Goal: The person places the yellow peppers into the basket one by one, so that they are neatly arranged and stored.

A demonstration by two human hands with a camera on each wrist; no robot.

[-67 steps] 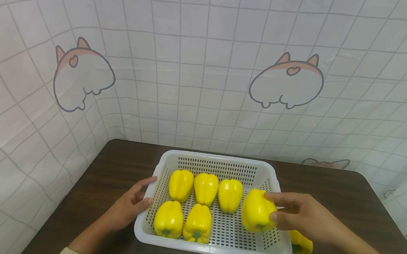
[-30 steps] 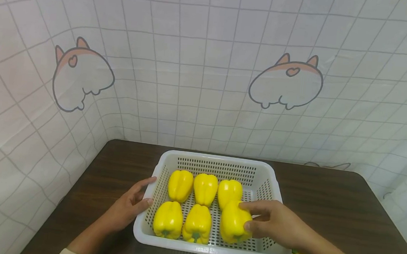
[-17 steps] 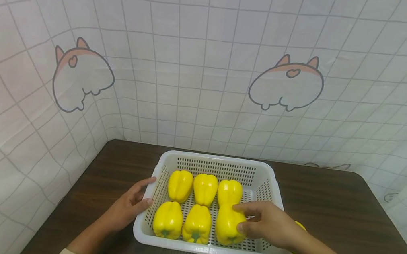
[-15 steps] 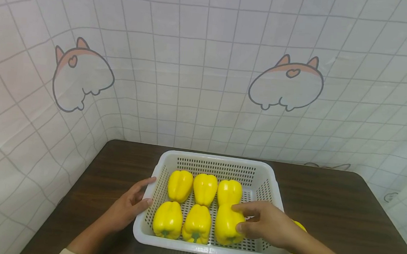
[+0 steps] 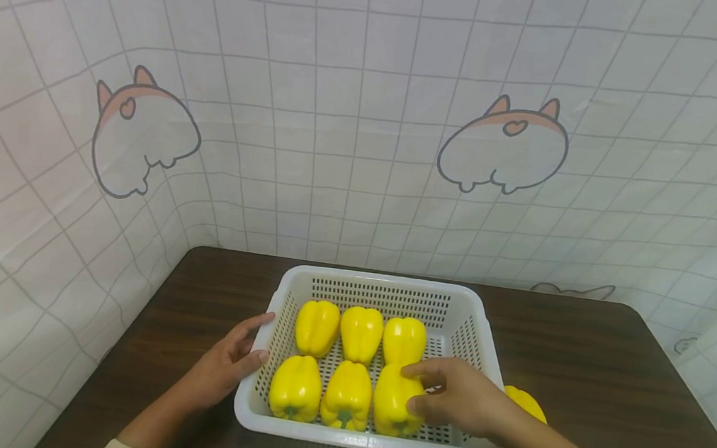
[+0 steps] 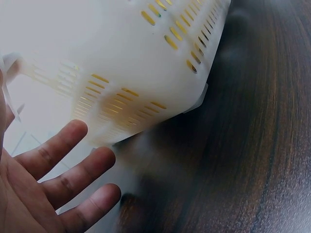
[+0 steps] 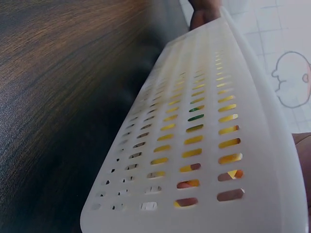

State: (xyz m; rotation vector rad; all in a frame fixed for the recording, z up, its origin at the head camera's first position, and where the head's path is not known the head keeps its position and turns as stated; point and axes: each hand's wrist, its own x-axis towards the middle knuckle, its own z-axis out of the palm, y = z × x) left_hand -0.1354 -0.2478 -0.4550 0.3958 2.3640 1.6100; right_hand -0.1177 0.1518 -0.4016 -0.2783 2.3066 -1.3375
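A white plastic basket (image 5: pixel 487 328) with slotted walls stands on the table and has yellow bell peppers lying in two rows. At the right end of the front row, my right hand (image 5: pixel 467 401) holds a bell pepper (image 5: pixel 389 401) between thumb and fingers, down among the others. My left hand (image 5: pixel 221 365) rests its index finger and thumb at the basket's left rim. The other fingers (image 6: pixel 80 177) of that hand stretch out loosely beside the wall in the left wrist view. In the right wrist view the basket's slotted side (image 7: pixel 194 141) covers most of the held pepper.
Outside the basket's right side lies another yellow bell pepper (image 5: pixel 525 402), partly behind my right forearm. The dark wooden table (image 5: pixel 596 359) reaches back to a white gridded curtain (image 5: pixel 365 146) with cartoon animal prints.
My right hand has carried the bell pepper from the basket's right side leftward and down into the front row. The left hand has stayed at the rim.
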